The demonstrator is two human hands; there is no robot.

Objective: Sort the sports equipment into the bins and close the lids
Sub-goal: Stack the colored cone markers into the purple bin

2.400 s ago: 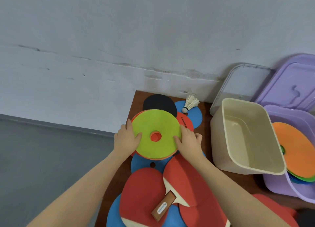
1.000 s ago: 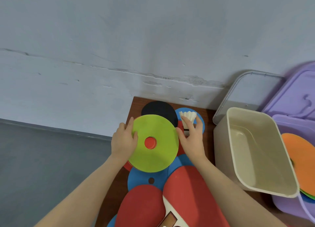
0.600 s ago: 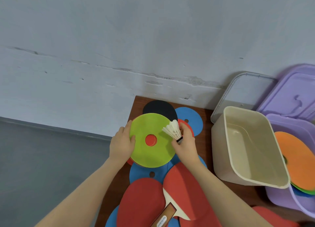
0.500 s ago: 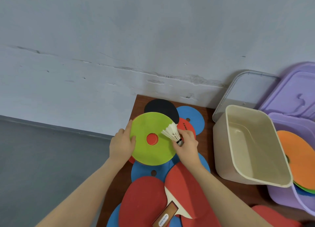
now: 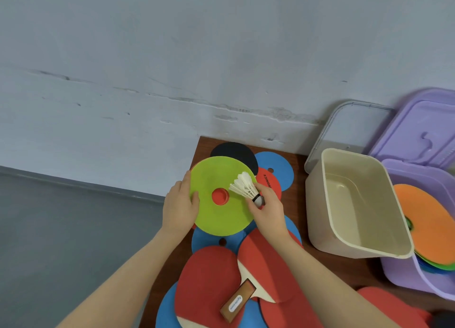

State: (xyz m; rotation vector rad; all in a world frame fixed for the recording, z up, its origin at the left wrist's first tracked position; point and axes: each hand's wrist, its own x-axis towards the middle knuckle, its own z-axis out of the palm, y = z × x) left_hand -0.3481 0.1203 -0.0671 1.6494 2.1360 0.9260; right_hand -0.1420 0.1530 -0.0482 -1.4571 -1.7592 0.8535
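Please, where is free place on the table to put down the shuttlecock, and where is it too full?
Bare wood shows between the blue disc and the beige bin, and in front of that bin. The beige bin itself is empty. The table's left part is crowded with overlapping discs and paddles.

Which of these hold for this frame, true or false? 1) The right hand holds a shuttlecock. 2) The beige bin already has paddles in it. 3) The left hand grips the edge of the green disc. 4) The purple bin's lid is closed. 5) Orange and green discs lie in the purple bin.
1) True: the right hand pinches the shuttlecock near its cork.
2) False: the beige bin is empty; the paddles lie on the table.
3) True: the left hand holds the green disc at its left edge.
4) False: the purple bin is open, and its lid leans behind it.
5) True: the orange disc tops a stack there, with green below.
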